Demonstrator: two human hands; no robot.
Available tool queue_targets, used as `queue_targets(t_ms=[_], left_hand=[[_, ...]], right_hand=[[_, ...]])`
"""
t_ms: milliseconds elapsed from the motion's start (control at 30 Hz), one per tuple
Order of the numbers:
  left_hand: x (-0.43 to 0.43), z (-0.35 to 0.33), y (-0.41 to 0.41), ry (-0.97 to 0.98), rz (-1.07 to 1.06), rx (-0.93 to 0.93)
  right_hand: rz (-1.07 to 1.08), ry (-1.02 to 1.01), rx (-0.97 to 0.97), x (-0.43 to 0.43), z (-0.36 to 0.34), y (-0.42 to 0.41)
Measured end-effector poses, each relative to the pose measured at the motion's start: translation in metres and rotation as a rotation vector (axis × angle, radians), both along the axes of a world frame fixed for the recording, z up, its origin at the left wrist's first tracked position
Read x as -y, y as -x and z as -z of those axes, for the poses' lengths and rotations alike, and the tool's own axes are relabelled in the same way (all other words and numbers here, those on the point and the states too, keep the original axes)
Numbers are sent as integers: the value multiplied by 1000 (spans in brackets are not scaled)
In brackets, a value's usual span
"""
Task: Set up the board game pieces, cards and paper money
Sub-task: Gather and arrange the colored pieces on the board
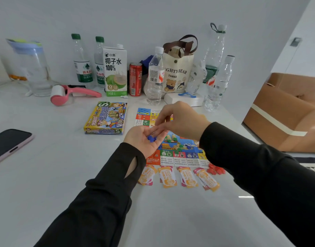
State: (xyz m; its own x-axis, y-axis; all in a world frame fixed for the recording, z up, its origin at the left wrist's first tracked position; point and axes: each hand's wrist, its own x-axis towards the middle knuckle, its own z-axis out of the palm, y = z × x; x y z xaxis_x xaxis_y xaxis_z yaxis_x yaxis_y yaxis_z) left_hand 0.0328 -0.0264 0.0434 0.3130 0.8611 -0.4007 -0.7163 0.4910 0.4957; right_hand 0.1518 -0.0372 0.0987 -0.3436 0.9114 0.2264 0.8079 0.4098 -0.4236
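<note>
The left hand (144,139) is lying palm up, fingers relaxed, cradling small blue pieces (151,138) above the game board (179,157). The right hand (181,120) is dipping its fingertips to that palm; whether they are pinching a piece is unclear. 4 card stacks (168,177) are lying along the board's near edge, red pieces (216,169) beside them, the game box (105,118) lying left of the board.

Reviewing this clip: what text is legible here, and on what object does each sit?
"小象 椰子水 100%": carton
"农夫山": left green-capped bottle
"IGHTYBEAR THREE": tote bag
"世界之旅", "S": game box
Too blurred to read: board, cards, red can.
</note>
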Motion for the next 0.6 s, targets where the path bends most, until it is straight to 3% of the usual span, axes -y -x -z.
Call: queue_targets(t_ms=[133,300,600], left_hand=[[-1,3,3,50,25,79],[-1,7,1,63,18,102],[-6,12,10,31,-19,124]], right_hand=[[158,-19,70,-10,4,-21],[222,262,585,-17,21,-54],[311,336,641,-27,40,-53]])
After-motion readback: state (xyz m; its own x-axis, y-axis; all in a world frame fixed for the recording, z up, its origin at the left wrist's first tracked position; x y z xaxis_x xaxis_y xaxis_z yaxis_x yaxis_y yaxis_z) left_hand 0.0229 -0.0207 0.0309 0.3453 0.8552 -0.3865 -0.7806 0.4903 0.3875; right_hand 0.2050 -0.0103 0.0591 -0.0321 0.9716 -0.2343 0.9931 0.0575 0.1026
